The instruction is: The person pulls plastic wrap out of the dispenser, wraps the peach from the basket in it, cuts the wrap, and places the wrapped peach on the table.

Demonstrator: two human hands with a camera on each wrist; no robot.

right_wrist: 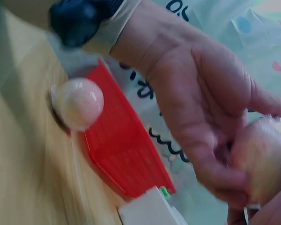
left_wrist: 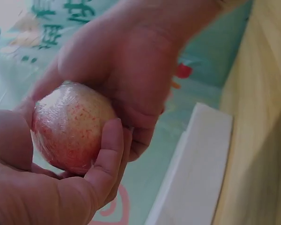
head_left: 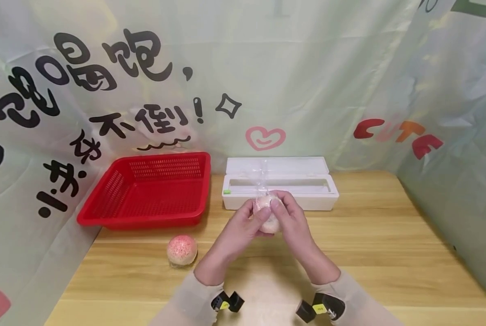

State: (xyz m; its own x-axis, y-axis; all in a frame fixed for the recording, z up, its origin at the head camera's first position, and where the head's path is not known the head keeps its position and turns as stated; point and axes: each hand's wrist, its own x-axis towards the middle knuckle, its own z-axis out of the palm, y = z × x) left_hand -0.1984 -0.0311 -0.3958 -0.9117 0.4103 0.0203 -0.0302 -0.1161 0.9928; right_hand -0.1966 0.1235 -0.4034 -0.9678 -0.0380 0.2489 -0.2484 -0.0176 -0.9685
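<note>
A round, cream ball with pink-red speckles [left_wrist: 72, 124], much like a peach, is held between both hands in front of the white box. Clear plastic film covers it, and a loose tail of film [head_left: 261, 174] stands up from it in the head view. My left hand [head_left: 239, 225] grips its left side, fingers curled beneath and thumb on the near face. From the other side my right hand [head_left: 295, 222] holds it the same way, with the thumb beside the left one. A second pink-topped ball in film [head_left: 182, 250] sits on the table left of my left hand.
Behind the hands stands a long white box [head_left: 279, 201], apparently a cling film dispenser, its lid [head_left: 276, 165] raised. A red perforated basket [head_left: 145, 222] stands at the back left. Printed cloth [head_left: 316, 90] hangs behind and beside the wooden table [head_left: 393, 253].
</note>
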